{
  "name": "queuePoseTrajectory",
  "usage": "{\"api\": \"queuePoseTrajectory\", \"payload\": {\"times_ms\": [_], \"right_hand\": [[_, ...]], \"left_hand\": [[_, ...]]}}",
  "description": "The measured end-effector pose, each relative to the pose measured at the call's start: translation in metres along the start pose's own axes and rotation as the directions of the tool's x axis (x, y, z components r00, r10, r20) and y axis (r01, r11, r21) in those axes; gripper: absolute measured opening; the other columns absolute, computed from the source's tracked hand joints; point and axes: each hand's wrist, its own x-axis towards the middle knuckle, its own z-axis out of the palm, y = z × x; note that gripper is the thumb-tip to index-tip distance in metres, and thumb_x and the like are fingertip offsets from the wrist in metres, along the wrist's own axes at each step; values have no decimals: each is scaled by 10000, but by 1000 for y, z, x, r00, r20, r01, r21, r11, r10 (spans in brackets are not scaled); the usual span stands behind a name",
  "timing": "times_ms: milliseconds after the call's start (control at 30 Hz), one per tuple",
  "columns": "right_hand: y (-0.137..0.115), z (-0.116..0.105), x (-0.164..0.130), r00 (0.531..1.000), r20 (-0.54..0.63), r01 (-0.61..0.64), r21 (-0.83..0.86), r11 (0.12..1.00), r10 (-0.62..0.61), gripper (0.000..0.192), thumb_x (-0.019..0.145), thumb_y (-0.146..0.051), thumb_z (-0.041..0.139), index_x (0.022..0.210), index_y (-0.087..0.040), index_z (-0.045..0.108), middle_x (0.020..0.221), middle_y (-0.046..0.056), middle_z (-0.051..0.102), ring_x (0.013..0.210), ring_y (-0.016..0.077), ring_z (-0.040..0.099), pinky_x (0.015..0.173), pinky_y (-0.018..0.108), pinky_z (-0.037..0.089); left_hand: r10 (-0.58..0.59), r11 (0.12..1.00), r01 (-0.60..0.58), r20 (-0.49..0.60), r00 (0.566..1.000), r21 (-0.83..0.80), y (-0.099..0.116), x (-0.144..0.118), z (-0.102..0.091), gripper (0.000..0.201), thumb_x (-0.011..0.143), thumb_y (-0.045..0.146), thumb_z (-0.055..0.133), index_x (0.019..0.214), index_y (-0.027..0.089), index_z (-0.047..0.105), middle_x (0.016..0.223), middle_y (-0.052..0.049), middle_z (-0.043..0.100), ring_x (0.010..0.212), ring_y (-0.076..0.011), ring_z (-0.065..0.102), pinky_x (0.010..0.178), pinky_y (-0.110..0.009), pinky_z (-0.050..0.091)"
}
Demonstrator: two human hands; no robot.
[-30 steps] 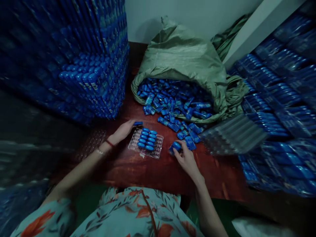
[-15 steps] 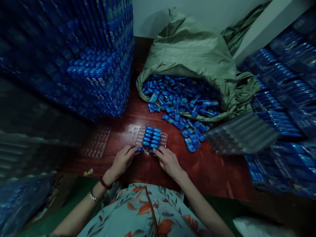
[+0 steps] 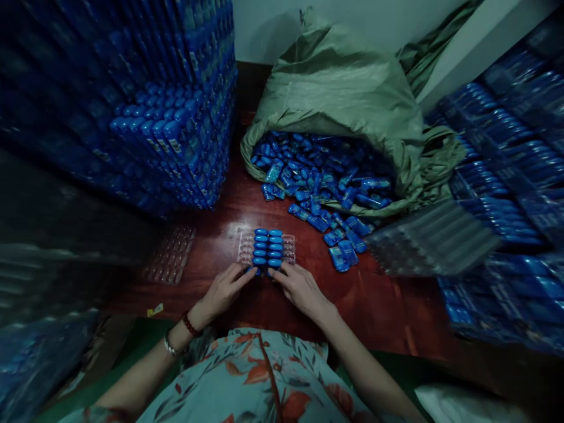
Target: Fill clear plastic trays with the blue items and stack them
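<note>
I am pinching small blue pieces with my left hand (image 3: 224,289) and right hand (image 3: 299,288) at the near edge of the clear tray (image 3: 266,249), lying on the reddish wooden table (image 3: 379,305). At 1 o'clock, a green sack (image 3: 343,88) is spilling blue packets (image 3: 321,176).

A cramped packing workroom: filled blue tray stacks (image 3: 176,135) tower left of the fingers, a spilling sack (image 3: 343,100) beyond.

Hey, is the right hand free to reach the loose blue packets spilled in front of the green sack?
Probably yes. The right hand rests at the near edge of the clear tray, and only bare red tabletop lies between it and the loose blue packets.
</note>
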Motion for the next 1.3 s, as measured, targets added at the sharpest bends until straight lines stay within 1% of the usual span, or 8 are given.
{"api": "queuePoseTrajectory", "payload": {"times_ms": [433, 567, 667, 767, 900, 967, 1100, 1300], "right_hand": [[-11, 6, 4, 995, -95, -43, -43, 998, 39, 402, 848, -66, 491, 1190, -255, 585, 957, 70, 606, 904, 191, 544, 832, 347, 414], [-13, 12, -5, 978, -184, -104, -20, 994, 99, 318, 895, -226, 502, 1197, -281, 584, 931, 64, 599, 859, 184, 544, 787, 325, 415], [13, 15, -9, 921, -330, -188, 84, 979, 206, 314, 935, -281, 418, 1196, -260, 591, 873, 53, 588, 783, 155, 549, 730, 268, 430], [63, 7, 2, 787, -418, -439, 137, 888, 453, 338, 946, -248, 354, 1159, -192, 611, 900, 74, 595, 822, 166, 567, 756, 265, 441], [118, -18, 37, 675, -284, -705, 25, 709, 681, 331, 914, -233, 401, 1194, -152, 559, 1099, 121, 598, 1019, 222, 563, 837, 298, 427], [127, -26, 52, 672, -161, -735, -27, 678, 723, 341, 889, -237, 460, 1216, -167, 527, 1128, 122, 595, 1009, 227, 584, 810, 292, 433], [124, -28, 57, 701, -49, -713, -68, 698, 712, 428, 838, -285, 566, 1248, -204, 474, 1164, 116, 575, 975, 238, 612, 772, 299, 443], [117, -14, 35, 752, -1, -659, 34, 751, 660, 511, 832, -363, 582, 1290, -204, 419, 1211, 105, 566, 1101, 238, 557, 872, 309, 409]], "left_hand": [[7, 999, -22, 317, 948, 44, 12, 25, 0, 307, 906, 83, 341, 1131, 174, 529, 1044, -97, 567, 971, -204, 519, 832, -369, 491], [-48, 990, 12, 256, 965, 143, 14, 19, 0, 327, 899, 112, 403, 1192, 186, 529, 1090, -124, 565, 947, -225, 518, 766, -368, 483], [-88, 994, 81, 113, 990, 68, 5, 23, -5, 324, 912, 173, 431, 1209, 242, 540, 1142, -116, 545, 966, -218, 520, 771, -352, 471], [-182, 969, 185, 31, 983, -161, -19, 56, -7, 280, 934, 222, 405, 1155, 223, 577, 1076, -88, 567, 951, -180, 545, 803, -306, 474], [-251, 932, 294, 206, 946, -210, -58, 138, 12, 259, 934, 229, 397, 1065, 168, 612, 1010, -77, 596, 913, -168, 572, 832, -283, 469], [-193, 959, 254, 362, 912, -129, -70, 180, 30, 231, 915, 218, 433, 1050, 168, 613, 1043, -80, 594, 942, -177, 572, 854, -282, 458], [-148, 974, 210, 453, 879, -89, -76, 233, 69, 297, 811, 284, 612, 1075, 150, 596, 1057, -108, 583, 938, -226, 585, 803, -301, 477], [-79, 980, 158, 485, 871, -124, -82, 241, 99, 335, 772, 260, 647, 1076, 138, 573, 1057, -128, 566, 927, -248, 581, 794, -327, 474]]}}
